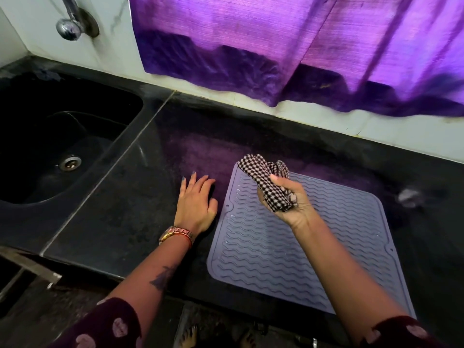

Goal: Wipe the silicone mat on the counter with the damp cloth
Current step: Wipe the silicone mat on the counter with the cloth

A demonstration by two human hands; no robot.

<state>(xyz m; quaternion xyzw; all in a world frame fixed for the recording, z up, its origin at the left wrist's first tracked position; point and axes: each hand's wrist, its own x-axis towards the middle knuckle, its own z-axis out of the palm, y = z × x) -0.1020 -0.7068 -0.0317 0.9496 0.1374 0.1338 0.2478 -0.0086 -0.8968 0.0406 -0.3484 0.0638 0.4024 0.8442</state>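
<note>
A grey-lilac silicone mat (261, 252) with wavy ridges lies flat on the black counter (120, 212), its near edge close to the counter's front. My right hand (288, 199) is raised palm-up over the mat's far part, fingers closed around a bunched dark-and-white checked cloth (261, 172); the cloth's free end hangs over the mat's far left corner. My left hand (195, 204) rests flat on the counter just left of the mat, fingers spread, holding nothing, with a watch on the wrist.
A black sink (50, 136) with a metal drain is set into the counter at the left, a chrome tap (69, 26) above it. A purple curtain (301, 46) hangs along the back wall. A small pale smudge (409, 197) lies right of the mat.
</note>
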